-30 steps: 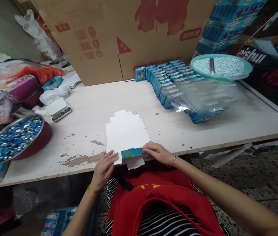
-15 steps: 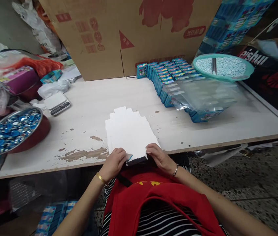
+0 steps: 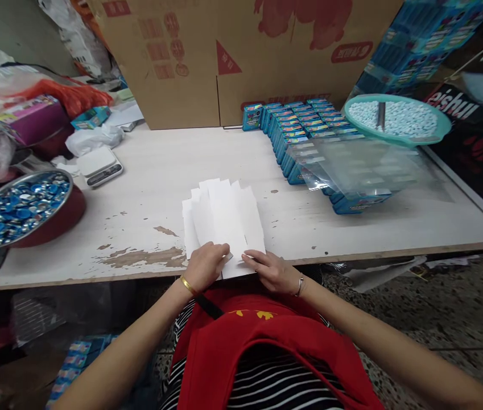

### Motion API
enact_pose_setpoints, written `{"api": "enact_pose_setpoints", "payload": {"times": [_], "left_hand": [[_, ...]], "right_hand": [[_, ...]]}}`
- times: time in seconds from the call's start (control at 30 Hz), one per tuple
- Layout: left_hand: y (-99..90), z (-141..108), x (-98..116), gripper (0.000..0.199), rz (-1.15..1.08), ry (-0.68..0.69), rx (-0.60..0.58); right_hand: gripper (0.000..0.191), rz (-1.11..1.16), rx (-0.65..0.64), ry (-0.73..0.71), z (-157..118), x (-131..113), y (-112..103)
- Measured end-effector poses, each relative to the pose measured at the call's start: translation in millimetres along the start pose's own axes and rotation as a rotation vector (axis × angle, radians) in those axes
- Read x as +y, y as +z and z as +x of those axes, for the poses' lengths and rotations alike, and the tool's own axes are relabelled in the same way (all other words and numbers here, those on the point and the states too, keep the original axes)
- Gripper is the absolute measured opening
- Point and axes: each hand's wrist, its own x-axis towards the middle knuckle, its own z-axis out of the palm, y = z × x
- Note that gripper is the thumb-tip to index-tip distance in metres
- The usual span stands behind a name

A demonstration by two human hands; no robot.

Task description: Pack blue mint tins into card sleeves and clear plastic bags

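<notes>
A white cut card sheet (image 3: pixel 226 210) with stepped edges lies at the table's front edge, its sides bent upward along creases. Another white sheet shows partly beneath it on the left. My left hand (image 3: pixel 207 265) is closed on the near left flap of the card, thumb and fingers pinching it. On the near right flap, my right hand (image 3: pixel 272 271) is also closed, index finger and thumb against the card. The palms hide part of the near edge.
Rows of small blue boxes (image 3: pixel 292 134) stand at the back right, partly under clear plastic bags (image 3: pixel 360 165). Behind them sit a teal basin of pale pellets (image 3: pixel 399 117) and a big carton (image 3: pixel 190 68). Leftward are a white scale (image 3: pixel 99 165) and a red bowl (image 3: pixel 56 219) of blue pieces.
The white card was lying flat; now its long sides are folded up and inward. Both hands have moved slightly closer together, and the view has shifted a little.
</notes>
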Motion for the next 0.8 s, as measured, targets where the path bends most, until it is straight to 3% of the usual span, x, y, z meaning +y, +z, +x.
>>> {"api": "enact_pose_setpoints", "payload": {"times": [0.1, 0.27, 0.33, 0.47, 0.6, 0.67, 0.8], "left_hand": [[-0.8, -0.5, -3.1, 0.028, -0.067, 0.133, 0.01], [-6.7, -4.3, -9.1, 0.031, -0.202, 0.408, -0.003], [-7.0, -2.3, -7.6, 0.031, -0.147, 0.332, -0.007], [-8.1, 11.6, 2.4, 0.027, -0.046, 0.007, -0.038], [-11.2, 19.5, 9.6, 0.029, -0.146, -0.128, -0.05], [-9.3, 13.1, 9.4, 0.032, -0.223, -0.098, 0.065], [10.6, -14.1, 6.4, 0.056, -0.379, -0.093, 0.562]], "right_hand": [[0.059, 0.001, -0.033, 0.024, -4.4, -0.9, 0.3], [0.053, 0.039, 0.148, 0.096, 4.5, -2.7, 12.2], [0.056, 0.052, 0.206, 0.14, 9.5, -4.6, 15.8], [0.069, 0.023, 0.328, 0.195, 16.6, -11.3, 19.7], [0.064, -0.084, 0.292, 0.146, 15.4, -16.4, 22.8], [0.059, -0.127, 0.208, 0.14, 12.9, -16.6, 23.1], [0.051, -0.165, 0.084, 0.154, 10.4, -14.9, 21.4]]}}
